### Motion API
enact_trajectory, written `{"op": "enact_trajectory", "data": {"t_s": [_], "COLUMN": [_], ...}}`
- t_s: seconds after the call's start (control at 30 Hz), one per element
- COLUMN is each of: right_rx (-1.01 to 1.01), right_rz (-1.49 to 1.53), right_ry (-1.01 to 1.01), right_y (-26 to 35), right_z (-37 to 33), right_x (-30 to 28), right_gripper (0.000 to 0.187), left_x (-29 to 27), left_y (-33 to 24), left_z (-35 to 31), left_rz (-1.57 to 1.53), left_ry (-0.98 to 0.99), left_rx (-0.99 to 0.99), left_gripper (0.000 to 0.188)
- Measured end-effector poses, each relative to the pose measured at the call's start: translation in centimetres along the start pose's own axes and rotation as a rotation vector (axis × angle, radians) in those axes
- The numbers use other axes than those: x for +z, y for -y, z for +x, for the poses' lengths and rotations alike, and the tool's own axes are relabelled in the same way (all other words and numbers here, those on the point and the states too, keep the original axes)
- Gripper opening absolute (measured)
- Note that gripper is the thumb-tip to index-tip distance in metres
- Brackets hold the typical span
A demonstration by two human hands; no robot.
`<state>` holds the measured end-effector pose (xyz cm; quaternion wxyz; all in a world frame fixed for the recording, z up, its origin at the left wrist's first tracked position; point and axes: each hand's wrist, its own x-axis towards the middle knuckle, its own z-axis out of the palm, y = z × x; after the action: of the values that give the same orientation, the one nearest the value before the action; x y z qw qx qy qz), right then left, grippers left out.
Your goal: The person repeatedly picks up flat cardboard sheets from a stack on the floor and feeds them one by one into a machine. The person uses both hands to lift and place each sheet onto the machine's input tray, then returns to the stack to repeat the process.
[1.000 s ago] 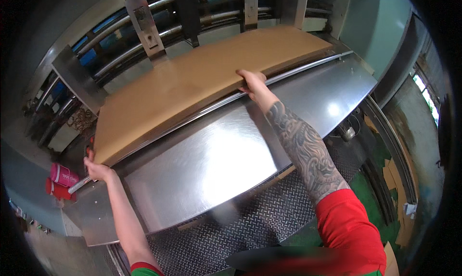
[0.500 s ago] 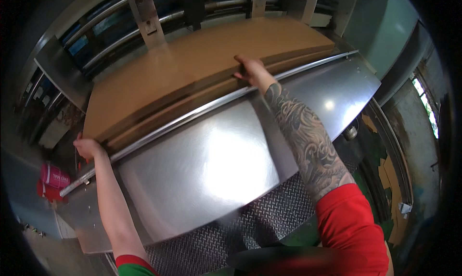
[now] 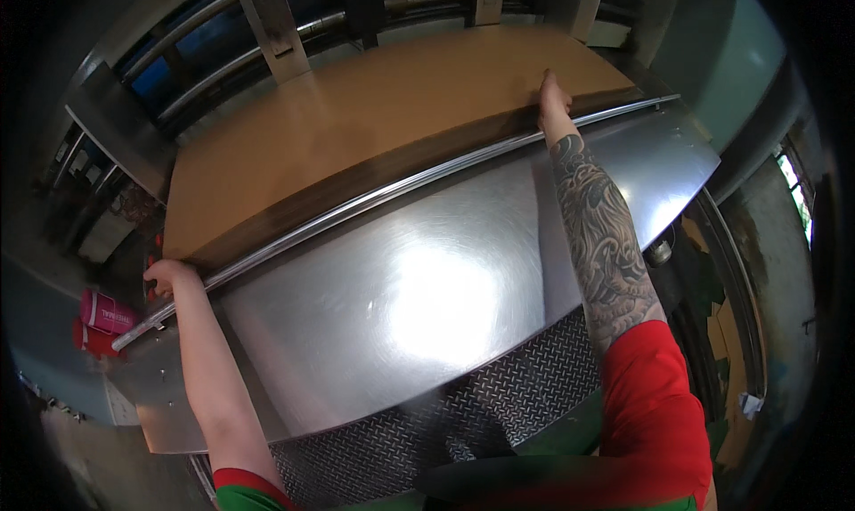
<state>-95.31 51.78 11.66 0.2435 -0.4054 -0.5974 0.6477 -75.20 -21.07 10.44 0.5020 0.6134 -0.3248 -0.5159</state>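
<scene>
A wide stack of brown cardboard sheets (image 3: 383, 110) lies behind a long metal rail. At its near left corner is my left hand (image 3: 169, 277), fingers apart and a little bent against the stack's side, with nothing seen gripped. My right hand (image 3: 554, 101) rests against the stack's front edge toward the right end, fingers stretched out and open. The shiny rail (image 3: 383, 197) runs just under both wrists. In front of it spreads a smooth metal table (image 3: 347, 306).
Upright metal plates (image 3: 270, 30) and rollers stand behind the stack. A pink container (image 3: 105, 312) sits by the rail's left end. Below the table is a diamond-patterned metal plate (image 3: 374, 462). Cardboard scraps (image 3: 726, 333) lie at the right.
My right hand has moved right along the stack's front edge. The stack's front, stepped before, now looks more even. My left hand stays at the left corner, slightly lower.
</scene>
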Motion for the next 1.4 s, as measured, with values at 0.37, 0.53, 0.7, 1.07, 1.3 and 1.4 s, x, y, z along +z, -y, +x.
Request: {"op": "enact_trajectory", "data": {"t_s": [0.37,0.53,0.7,1.07,1.3,1.4], "right_rx": [-0.033,-0.08,-0.117,-0.077,-0.39,-1.013], "right_rz": [0.108,0.135,0.07,0.044,-0.045,-0.363], "right_ry": [-0.386,-0.4,-0.342,-0.257,0.419,0.533], "right_y": [-1.5,-1.7,-1.7,-1.6,0.2,-2.1], "right_z": [6.0,7.5,7.6,6.3,1.6,-6.5], "right_x": [3.6,3.5,3.6,2.5,-3.7,-12.2], "right_gripper": [0.105,0.101,0.1,0.117,0.094,0.065], "left_x": [0.8,1.2,1.5,3.1,-7.0,-20.8], "left_y": [0.0,0.4,0.5,0.7,0.3,1.1], "left_z": [1.9,1.5,0.7,6.0,-4.2,-10.6], "left_rz": [-0.4,-0.431,-0.406,-0.378,-0.164,-0.117], "left_ry": [0.375,0.455,0.452,0.573,0.776,1.119], "left_rx": [-0.12,-0.189,-0.18,-0.072,0.184,0.608], "left_gripper": [0.074,0.069,0.069,0.064,0.064,0.06]}}
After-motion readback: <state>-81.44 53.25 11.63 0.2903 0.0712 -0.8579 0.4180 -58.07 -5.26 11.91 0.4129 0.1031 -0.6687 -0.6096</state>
